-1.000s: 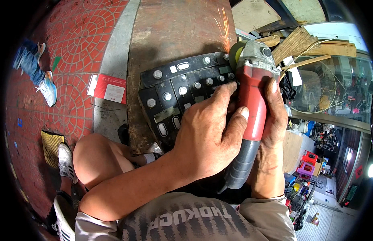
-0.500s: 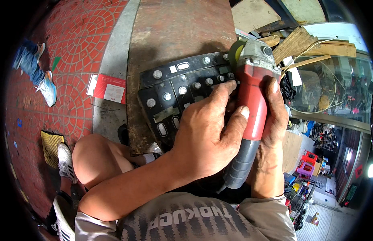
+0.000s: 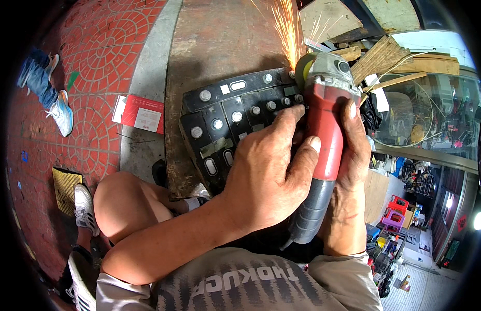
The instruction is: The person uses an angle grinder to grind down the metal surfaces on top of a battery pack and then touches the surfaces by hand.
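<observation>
A red angle grinder [image 3: 326, 135] with a black rear handle and a silver head is held between my two hands, tilted over a black bolted block [image 3: 220, 129]. My right hand [image 3: 354, 147] wraps its right side, thumb on top. My left hand [image 3: 269, 168] lies against its left side, thumb on the red body and index finger reaching towards the bolts; its other fingers are partly hidden. The yellow-green disc [image 3: 303, 67] meets a bolt [image 3: 292, 74] at the block's far right corner. Orange sparks [image 3: 287, 33] shoot away from there. Silver bolt heads and slots cover the block.
Beneath the block is a worn brown board [image 3: 227, 31]. Wood offcuts [image 3: 380, 57] and a glass pane [image 3: 427, 114] lie to the right. A red-and-white box [image 3: 142, 115] sits at left; beyond it show another person's legs [image 3: 41, 83]. Stools [image 3: 395, 212] stand at far right.
Sparks now spray from the disc, where none showed before. The bolted block has shifted very slightly to the right. Both hands keep nearly the same hold on the angle grinder.
</observation>
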The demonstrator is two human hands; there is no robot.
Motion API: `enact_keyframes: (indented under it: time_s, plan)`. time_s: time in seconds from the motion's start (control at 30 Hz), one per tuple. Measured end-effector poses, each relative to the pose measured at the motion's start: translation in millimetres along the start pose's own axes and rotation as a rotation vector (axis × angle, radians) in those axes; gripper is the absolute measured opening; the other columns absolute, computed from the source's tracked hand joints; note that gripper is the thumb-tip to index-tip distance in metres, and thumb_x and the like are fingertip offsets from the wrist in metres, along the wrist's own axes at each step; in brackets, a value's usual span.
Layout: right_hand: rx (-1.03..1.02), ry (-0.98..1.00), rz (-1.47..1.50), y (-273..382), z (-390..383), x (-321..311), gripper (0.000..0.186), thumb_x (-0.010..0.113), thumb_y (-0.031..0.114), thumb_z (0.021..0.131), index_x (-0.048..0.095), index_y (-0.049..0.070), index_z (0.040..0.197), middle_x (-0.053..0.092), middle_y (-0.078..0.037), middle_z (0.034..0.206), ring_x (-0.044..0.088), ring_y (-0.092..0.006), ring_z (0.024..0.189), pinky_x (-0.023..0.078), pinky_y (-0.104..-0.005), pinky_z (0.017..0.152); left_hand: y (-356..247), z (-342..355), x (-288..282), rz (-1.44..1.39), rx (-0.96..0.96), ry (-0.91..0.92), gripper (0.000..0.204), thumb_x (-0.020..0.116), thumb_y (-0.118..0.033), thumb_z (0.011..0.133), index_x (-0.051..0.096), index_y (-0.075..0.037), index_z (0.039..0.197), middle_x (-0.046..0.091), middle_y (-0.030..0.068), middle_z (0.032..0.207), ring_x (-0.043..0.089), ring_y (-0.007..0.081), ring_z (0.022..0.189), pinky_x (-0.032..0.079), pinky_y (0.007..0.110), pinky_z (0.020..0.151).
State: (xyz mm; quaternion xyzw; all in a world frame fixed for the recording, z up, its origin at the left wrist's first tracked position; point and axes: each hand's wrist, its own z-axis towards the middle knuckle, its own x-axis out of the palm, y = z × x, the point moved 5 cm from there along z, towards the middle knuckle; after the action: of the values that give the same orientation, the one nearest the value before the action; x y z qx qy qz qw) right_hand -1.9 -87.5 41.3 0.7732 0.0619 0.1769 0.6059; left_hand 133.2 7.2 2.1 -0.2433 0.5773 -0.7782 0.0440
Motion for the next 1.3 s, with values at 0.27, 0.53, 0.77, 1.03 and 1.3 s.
enact_keyframes:
  time_s: [0.27, 0.53, 0.77, 1.03, 1.3]
  plan:
    - [-0.067, -0.074, -0.021, -4.5, 4.7, -10.1, 0.068, 0.067, 0.053, 0.122, 0.063, -0.006, 0.155, 0.082, -0.024, 0.113, 0.083, -0.0322, 0.084, 0.072, -0.0423, 0.076, -4.9, 1.3, -1.4, -0.03, -0.046, 0.01, 0.043, 0.077, -0.008, 0.113, 0.066, 0.015, 0.147, 0.082, 0.0337, 0.101, 0.087, 0.0477, 0.092, 0.068, 0.05, 0.08]
    - [-0.026, -0.027, 0.014, 0.4, -0.3, -4.0, 0.061, 0.075, 0.037, 0.119, 0.058, 0.0, 0.165, 0.077, -0.018, 0.142, 0.079, -0.0256, 0.12, 0.066, -0.04, 0.107, -3.1, 1.5, 0.8, 0.081, -0.038, 0.02, 0.044, 0.077, -0.011, 0.113, 0.067, 0.015, 0.147, 0.081, 0.0347, 0.101, 0.084, 0.0521, 0.092, 0.067, 0.055, 0.081]
    - [-0.016, -0.008, -0.003, 0.7, 0.1, 0.3, 0.063, 0.077, 0.034, 0.118, 0.056, 0.001, 0.168, 0.076, -0.017, 0.148, 0.078, -0.0249, 0.128, 0.064, -0.0395, 0.114, -4.3, 1.5, -1.1, 0.052, -0.04, 0.02, 0.043, 0.077, -0.009, 0.113, 0.066, 0.016, 0.146, 0.081, 0.0344, 0.1, 0.085, 0.0509, 0.091, 0.068, 0.054, 0.08]
    - [-0.022, -0.01, -0.011, 0.5, -0.5, 3.2, 0.065, 0.078, 0.032, 0.118, 0.055, 0.001, 0.171, 0.076, -0.017, 0.149, 0.078, -0.0248, 0.128, 0.063, -0.04, 0.115, -1.3, -0.8, -0.5, -0.013, -0.005, -0.01, 0.042, 0.077, -0.005, 0.112, 0.066, 0.016, 0.146, 0.081, 0.0329, 0.099, 0.086, 0.0467, 0.087, 0.067, 0.05, 0.078]
    - [-0.011, -0.028, 0.027, 0.4, -1.8, -4.2, 0.06, 0.077, 0.033, 0.119, 0.059, 0.001, 0.166, 0.077, -0.017, 0.146, 0.079, -0.0249, 0.127, 0.065, -0.0396, 0.113, -1.6, 0.7, 2.0, 0.068, -0.016, 0.01, 0.041, 0.077, -0.008, 0.112, 0.067, 0.016, 0.145, 0.081, 0.0328, 0.098, 0.085, 0.0481, 0.086, 0.067, 0.051, 0.077]
